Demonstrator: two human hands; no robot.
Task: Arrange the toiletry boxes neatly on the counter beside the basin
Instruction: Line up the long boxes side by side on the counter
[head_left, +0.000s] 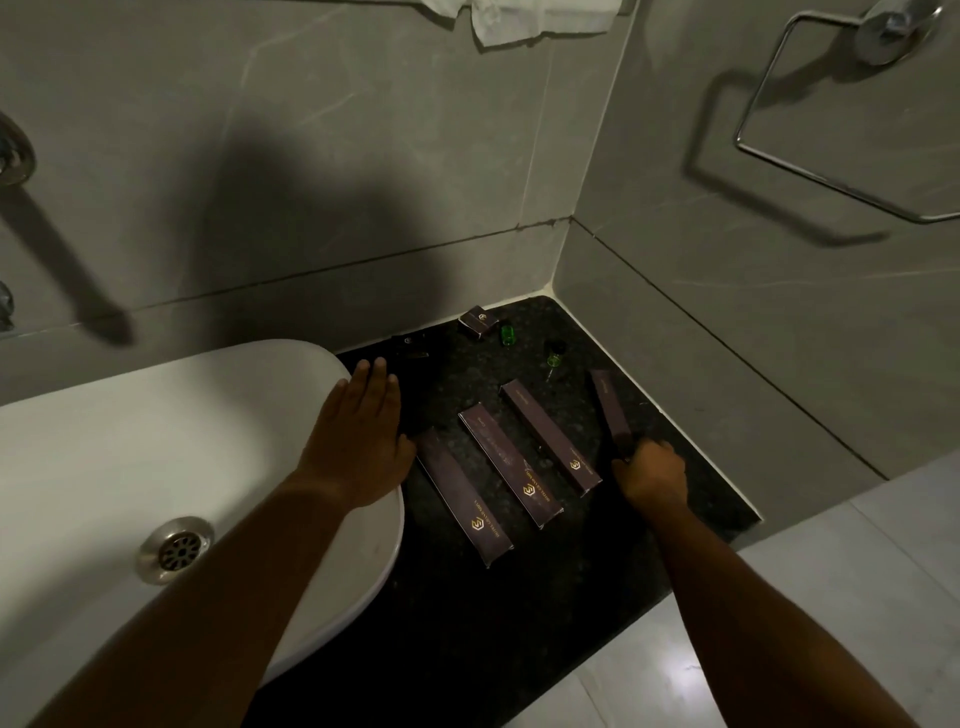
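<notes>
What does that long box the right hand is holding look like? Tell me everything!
The fourth long box is slim, dark purple-brown, and looks like cardboard. It is closed. It lies at the right end of a row of similar boxes, on the black speckled counter. It points toward the wall corner. The right hand covers its near end, so any logo there is hidden.

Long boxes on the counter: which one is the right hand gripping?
The rightmost long box; the right hand grips its near end. The other three lie untouched.
</notes>
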